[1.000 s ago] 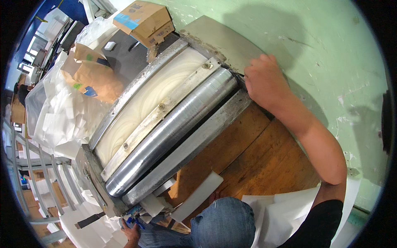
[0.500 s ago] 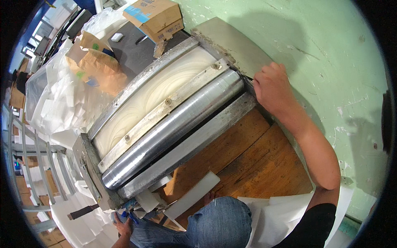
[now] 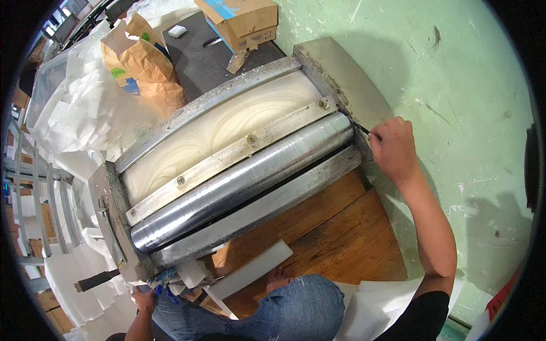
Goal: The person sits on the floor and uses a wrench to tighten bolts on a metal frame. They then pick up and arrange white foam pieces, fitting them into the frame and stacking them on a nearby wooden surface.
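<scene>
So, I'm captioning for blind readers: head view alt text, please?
A person's right hand, its grip seemingly on a thin dark piece, is at the right end of a metal roller, the left hand near its left; a cardboard box sits behind.

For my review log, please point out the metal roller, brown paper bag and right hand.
Metal roller [image 3: 243, 183]: head view, middle of its shiny surface.
Brown paper bag [image 3: 149, 68]: head view, its crumpled side.
Right hand [image 3: 394, 149]: head view, back of the hand.

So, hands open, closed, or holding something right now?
Left hand: beside a small blue object; grip can't be told.
Right hand: closed on a thin black rod.
</scene>
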A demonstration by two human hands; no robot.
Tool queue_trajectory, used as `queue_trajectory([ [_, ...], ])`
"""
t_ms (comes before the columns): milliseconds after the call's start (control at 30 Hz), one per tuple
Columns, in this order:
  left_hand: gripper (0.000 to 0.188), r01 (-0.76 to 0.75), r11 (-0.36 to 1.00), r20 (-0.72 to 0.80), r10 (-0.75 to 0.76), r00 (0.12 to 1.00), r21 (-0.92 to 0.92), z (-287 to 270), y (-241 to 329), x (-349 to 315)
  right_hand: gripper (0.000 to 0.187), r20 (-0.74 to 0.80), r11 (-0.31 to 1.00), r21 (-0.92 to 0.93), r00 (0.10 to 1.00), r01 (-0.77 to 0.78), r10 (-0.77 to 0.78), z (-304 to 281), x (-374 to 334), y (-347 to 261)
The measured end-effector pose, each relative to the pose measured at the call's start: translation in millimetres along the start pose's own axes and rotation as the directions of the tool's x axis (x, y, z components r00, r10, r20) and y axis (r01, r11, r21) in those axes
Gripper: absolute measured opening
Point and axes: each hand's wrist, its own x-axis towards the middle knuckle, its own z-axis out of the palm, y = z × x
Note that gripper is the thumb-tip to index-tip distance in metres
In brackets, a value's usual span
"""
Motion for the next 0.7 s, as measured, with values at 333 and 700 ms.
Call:
queue_trajectory([
  [333,0.106,-0.011,0.998,-0.016,0.012,1.000,0.063,-7.2,3.9,-3.8,0.004,-0.063,1.000,-0.007,0.998,-0.023,0.023,3.3,-5.7,-0.5],
  [700,0.095,0.026,0.997,-0.081,-0.020,0.996,0.078,-1.9,-1.9,-2.6,0.006,0.027,0.991,-0.014,0.991,-0.130,0.131,-34.2,-4.7,-24.2],
])
